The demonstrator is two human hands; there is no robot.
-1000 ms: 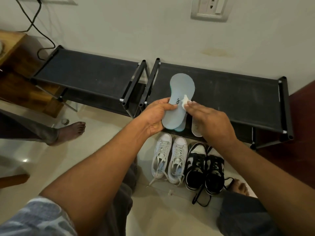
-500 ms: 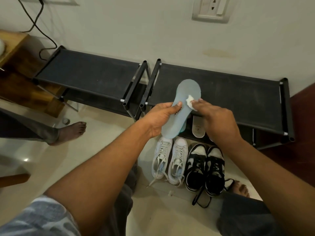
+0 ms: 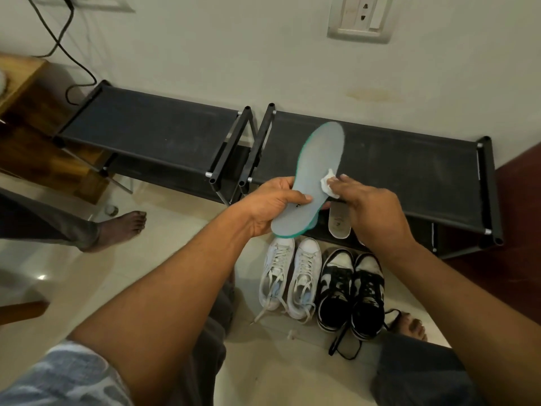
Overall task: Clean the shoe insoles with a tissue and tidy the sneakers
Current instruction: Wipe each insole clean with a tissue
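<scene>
My left hand [image 3: 270, 205] grips a grey-blue insole [image 3: 317, 162] by its heel end, the toe pointing up and away over the black rack. My right hand [image 3: 370, 209] pinches a small white tissue [image 3: 329, 186] and presses it against the insole's right edge near the middle. A green edge of a second insole shows under the held one. Another white insole [image 3: 339, 222] lies on the rack's lower shelf. A white pair of sneakers [image 3: 289, 275] and a black-and-white pair [image 3: 351, 288] stand side by side on the floor below.
Two black shoe racks [image 3: 395, 168] stand against the wall. Another person's bare foot [image 3: 120, 227] rests on the tiled floor at the left. My own foot [image 3: 408, 325] is beside the black sneakers. A wooden table [image 3: 20, 80] stands at far left.
The insole has tilted so that its toe points further right and up. My right hand with the tissue has slid down from the upper part to the middle of the insole.
</scene>
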